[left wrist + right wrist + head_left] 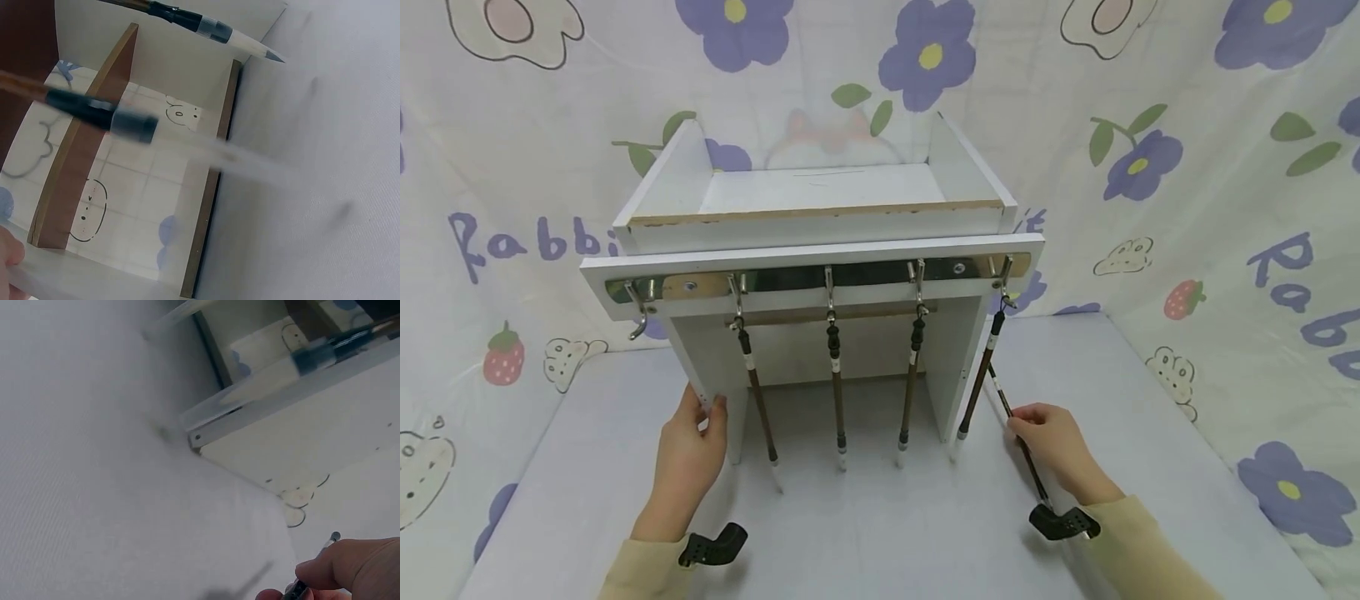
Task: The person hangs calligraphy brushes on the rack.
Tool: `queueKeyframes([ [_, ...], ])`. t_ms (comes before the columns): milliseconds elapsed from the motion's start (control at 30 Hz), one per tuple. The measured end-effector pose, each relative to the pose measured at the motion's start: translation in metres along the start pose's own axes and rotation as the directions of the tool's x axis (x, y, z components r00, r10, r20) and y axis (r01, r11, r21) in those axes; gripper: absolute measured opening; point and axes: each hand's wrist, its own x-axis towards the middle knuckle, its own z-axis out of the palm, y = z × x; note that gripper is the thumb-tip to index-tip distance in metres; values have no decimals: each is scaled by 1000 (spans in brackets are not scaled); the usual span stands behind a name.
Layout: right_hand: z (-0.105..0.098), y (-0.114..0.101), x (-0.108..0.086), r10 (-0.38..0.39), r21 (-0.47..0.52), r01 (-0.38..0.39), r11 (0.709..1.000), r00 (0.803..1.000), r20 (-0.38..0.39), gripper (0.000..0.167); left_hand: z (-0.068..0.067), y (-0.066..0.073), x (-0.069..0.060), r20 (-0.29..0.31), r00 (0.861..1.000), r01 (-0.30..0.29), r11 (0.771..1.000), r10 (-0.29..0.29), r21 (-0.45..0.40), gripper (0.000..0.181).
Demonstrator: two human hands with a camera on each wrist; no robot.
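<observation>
My left hand point(688, 467) grips the left side panel point(703, 367) of a white wooden shelf point(812, 243), thumb in front. In the left wrist view, only part of its fingers point(11, 256) shows at the lower left. My right hand point(1052, 437) pinches a thin, dark ink brush point(1032, 471) to the right of the shelf, its upper end leaning left. The right wrist view shows the thumb point(337, 565) over that brush's handle point(331, 539); its tip is not clearly seen. Several brown-handled ink brushes point(837, 387) with pale tips hang from the shelf's hooks point(830, 287).
A brass-coloured hook rail point(692, 286) runs along the shelf's front, its leftmost hook point(638, 312) curving out. The shelf has an open tray top point(827, 187) and stands on a white-covered table point(865, 533). Behind hangs a patterned curtain point(1030, 108). Black wrist cameras point(713, 546) sit on both wrists.
</observation>
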Motion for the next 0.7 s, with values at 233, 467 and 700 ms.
queueKeyframes([
  [233, -7, -12, -8, -106, -17, 105, 994, 994, -35, 31, 0, -1, 1, 1, 1000, -6, 1000, 6, -7, 43],
  [467, -12, -19, -15, -222, -62, 217, 974, 970, -97, 24, -1, -2, 1, 7, 1000, -12, 1000, 12, -17, 44],
  [700, -14, -24, -20, -269, -64, 263, 963, 952, -143, 22, -1, -2, 0, 14, 1000, -2, 1000, 2, -15, 44],
])
